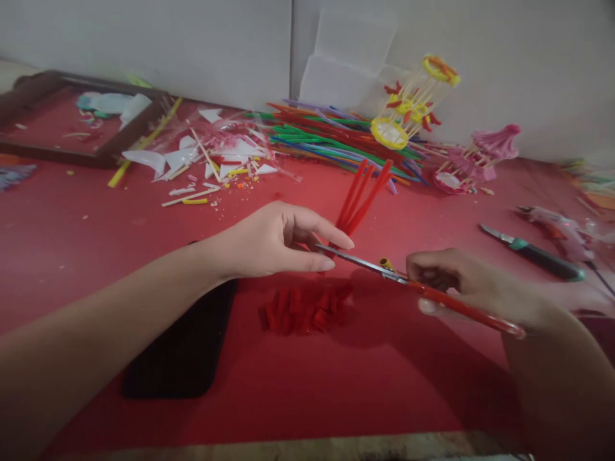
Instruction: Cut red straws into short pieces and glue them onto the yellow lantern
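Note:
Between the thumb and fingers of my left hand (278,240) is a small bunch of red pipe cleaners (358,202), fanning upward and away. My right hand (456,285) is wrapped round a pair of scissors (471,310) with red handles. The metal blades point left and lie across the bunch, right by my left fingertips. Below, on the red table, is a pile of short red cut pieces (305,310). A small yellow piece (385,263) shows just behind the scissors. Under my left forearm lies a black phone (177,352), partly hidden.
Scraps and thin sticks (211,160) litter the back left, beside a brown frame (100,157). Coloured pipe cleaners (312,137) are heaped behind my hands. A yellow stick model (408,105) and a pink one (473,160) stand at the back. A utility knife (538,256) and glue gun (560,230) lie right.

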Motion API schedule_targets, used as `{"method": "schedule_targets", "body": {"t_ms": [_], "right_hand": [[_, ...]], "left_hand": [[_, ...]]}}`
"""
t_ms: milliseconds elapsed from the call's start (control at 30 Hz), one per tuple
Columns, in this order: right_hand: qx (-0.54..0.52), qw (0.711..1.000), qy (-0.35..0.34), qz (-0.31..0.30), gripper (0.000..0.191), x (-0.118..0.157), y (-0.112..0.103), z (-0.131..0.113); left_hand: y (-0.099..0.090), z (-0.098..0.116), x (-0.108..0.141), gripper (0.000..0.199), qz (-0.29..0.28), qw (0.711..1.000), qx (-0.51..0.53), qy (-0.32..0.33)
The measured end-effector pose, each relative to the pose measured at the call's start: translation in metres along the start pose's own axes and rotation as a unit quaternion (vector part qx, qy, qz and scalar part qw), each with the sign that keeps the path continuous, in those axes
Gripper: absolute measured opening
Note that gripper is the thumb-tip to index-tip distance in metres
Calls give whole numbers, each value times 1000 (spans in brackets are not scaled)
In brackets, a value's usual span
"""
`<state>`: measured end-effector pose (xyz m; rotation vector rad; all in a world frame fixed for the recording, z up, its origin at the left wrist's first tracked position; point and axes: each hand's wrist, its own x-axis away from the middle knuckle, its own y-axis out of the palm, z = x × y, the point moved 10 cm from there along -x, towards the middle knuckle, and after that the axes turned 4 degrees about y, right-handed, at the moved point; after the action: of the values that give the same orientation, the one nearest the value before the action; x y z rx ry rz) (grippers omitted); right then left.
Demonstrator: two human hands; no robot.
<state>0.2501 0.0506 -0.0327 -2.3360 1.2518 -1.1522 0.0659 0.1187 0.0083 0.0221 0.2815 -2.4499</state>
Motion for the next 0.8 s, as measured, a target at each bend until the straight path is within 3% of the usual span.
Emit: {"method": "schedule_targets", "body": {"t_ms": [133,267,500,700,800], "right_hand": [[109,993,-25,43,47,0,-5,-6],[153,982,-73,89,45,1,-10,-17],[162,970,-125,128,41,-2,-11,-26],[165,969,-123,136,42,-6,-14,-21],[180,965,-113,151,45,-3,-27,-13]], "left_hand": [[-2,-3,0,27,7,1000,-1,-12],[-3,-6,0,27,8,1000,8,-19],[-8,-11,0,28,16,999,18,-26],[-13,-13,0,35,21,999,-18,-33],[-16,-15,0,38,25,997,-58,-44]]}}
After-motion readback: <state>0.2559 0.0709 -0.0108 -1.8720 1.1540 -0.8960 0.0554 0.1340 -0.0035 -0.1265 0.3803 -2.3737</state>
